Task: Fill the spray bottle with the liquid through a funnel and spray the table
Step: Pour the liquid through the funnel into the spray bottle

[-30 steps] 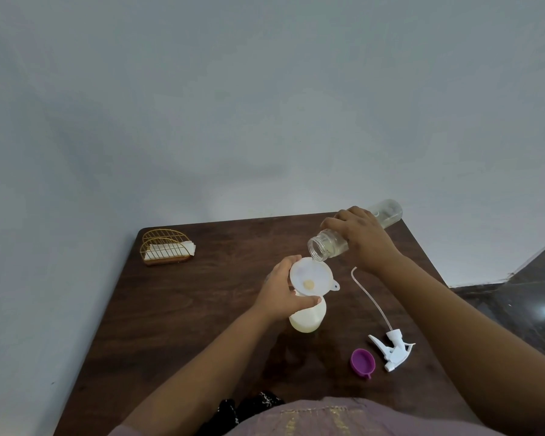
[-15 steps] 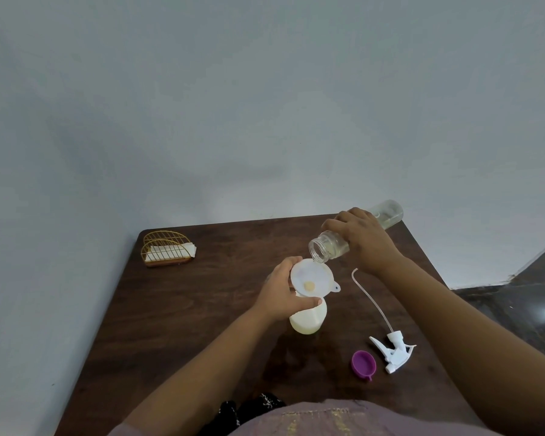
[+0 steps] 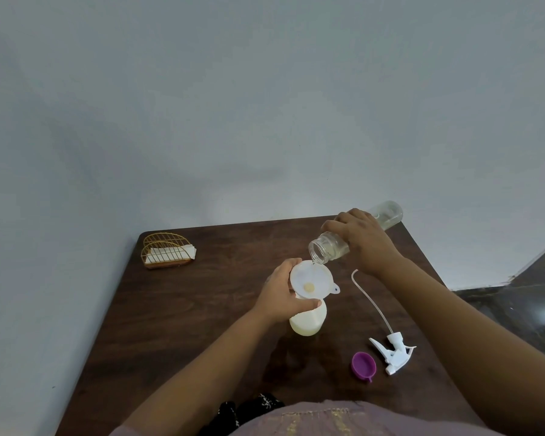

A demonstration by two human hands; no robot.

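Dark wood tabletop (image 3: pixel 177 309) runs to a grey wall. Nearest lie the purple cap (image 3: pixel 363 365) and white trigger sprayer head (image 3: pixel 394 354), set aside so the neck stays open. My left hand (image 3: pixel 280 297) curls around the white plastic funnel (image 3: pixel 311 280), steadying it in the pale translucent spray bottle (image 3: pixel 308 320). Beyond, my right hand (image 3: pixel 364 239) grips the tilted clear bottle (image 3: pixel 331 248), mouth over the funnel rim, pouring.

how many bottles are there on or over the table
2. The clear bottle is tilted in the right hand, mouth over the funnel. The white spray bottle stands under that funnel, held by the left hand. None seem hidden.
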